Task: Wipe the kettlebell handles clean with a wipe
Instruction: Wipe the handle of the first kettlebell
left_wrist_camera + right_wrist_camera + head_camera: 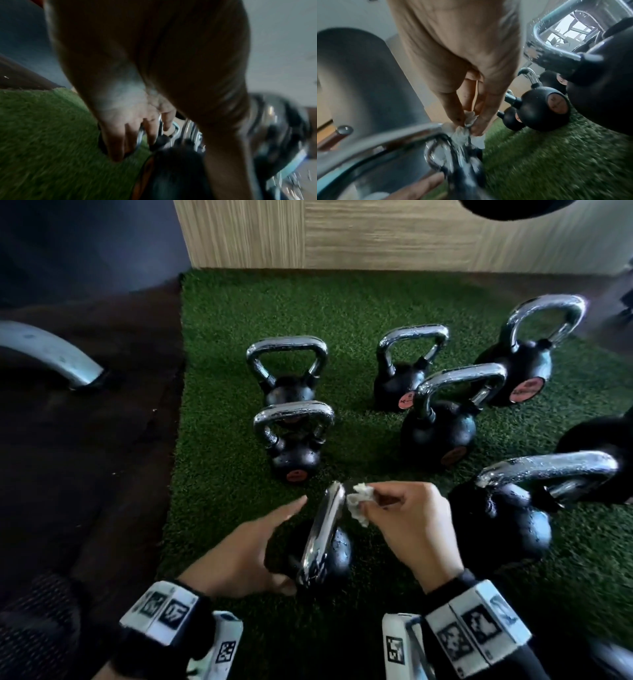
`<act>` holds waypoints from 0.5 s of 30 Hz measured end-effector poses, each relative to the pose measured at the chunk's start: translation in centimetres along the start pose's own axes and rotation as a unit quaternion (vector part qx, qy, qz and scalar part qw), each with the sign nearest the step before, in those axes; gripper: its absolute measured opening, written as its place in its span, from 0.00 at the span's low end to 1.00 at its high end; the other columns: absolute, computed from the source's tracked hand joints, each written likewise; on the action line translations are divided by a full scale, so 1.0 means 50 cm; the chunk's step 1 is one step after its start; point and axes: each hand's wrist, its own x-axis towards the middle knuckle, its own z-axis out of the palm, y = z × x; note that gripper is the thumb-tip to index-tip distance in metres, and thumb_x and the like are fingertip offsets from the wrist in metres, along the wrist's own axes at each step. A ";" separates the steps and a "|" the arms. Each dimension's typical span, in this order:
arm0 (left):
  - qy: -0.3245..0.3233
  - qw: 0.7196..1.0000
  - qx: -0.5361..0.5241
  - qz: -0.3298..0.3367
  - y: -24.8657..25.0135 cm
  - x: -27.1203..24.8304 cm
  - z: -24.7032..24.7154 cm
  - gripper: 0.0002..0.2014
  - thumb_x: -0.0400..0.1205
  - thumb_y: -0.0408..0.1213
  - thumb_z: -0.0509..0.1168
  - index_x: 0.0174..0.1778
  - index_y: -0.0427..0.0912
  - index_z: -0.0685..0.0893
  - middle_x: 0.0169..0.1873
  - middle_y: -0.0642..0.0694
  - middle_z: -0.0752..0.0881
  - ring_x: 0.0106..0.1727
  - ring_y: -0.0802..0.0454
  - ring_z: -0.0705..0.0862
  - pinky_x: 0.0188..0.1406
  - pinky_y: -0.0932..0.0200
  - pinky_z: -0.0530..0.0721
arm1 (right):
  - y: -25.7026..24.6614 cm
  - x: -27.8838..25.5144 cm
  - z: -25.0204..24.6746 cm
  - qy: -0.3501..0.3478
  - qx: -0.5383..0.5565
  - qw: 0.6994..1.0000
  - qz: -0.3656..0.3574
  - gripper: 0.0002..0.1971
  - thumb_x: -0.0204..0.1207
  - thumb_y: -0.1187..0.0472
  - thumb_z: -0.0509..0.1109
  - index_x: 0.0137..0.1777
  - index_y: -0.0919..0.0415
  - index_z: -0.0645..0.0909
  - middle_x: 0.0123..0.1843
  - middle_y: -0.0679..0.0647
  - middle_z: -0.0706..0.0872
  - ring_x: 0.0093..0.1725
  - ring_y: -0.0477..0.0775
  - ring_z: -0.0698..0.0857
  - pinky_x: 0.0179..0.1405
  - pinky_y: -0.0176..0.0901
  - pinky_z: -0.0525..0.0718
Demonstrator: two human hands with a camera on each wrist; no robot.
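Note:
The nearest black kettlebell (337, 553) stands on the green turf, its chrome handle (323, 535) seen edge-on. My right hand (373, 508) pinches a crumpled white wipe (359, 501) against the far upper end of that handle. The right wrist view shows the wipe (462, 132) bunched under the fingertips (453, 119) on the handle (402, 138). On the bell's left side lies my left hand (274, 546), its fingers straight and its thumb at the bell's base. The left wrist view is blurred; the left hand (137, 128) shows extended fingers beside the dark bell (171, 173).
Several more kettlebells with wet chrome handles stand on the turf (226, 344): one close on the right (507, 518), one just ahead (291, 446), others further back. Dark rubber flooring (85, 474) and a curved metal bar (48, 350) lie left. A wood-panel wall (376, 234) closes the back.

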 end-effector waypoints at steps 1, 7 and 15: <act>-0.027 0.999 0.037 0.029 -0.008 0.014 0.015 0.65 0.65 0.48 0.88 0.90 0.62 0.48 0.88 0.63 0.59 0.87 0.69 0.57 0.88 0.60 0.57 | 0.015 -0.001 0.015 -0.005 -0.013 1.000 0.019 0.08 0.65 0.56 0.84 0.40 0.41 0.92 0.27 0.29 0.86 0.32 0.25 0.84 0.31 0.18 0.77; 0.066 0.986 0.045 0.144 -0.015 0.059 0.085 0.64 0.62 0.56 0.88 0.88 0.39 0.59 0.84 0.52 0.67 0.86 0.59 0.65 0.86 0.56 0.66 | 0.071 0.007 0.095 -0.038 -0.017 0.995 0.091 0.07 0.71 0.62 0.80 0.47 0.52 0.94 0.31 0.39 0.88 0.29 0.28 0.79 0.29 0.13 0.73; 0.069 0.989 0.026 0.130 -0.022 0.069 0.078 0.59 0.59 0.61 0.87 0.84 0.46 0.68 0.75 0.56 0.76 0.77 0.62 0.75 0.79 0.59 0.74 | 0.072 0.016 0.110 -0.038 0.028 0.996 0.073 0.07 0.72 0.65 0.81 0.49 0.54 0.94 0.30 0.34 0.85 0.31 0.23 0.82 0.34 0.16 0.76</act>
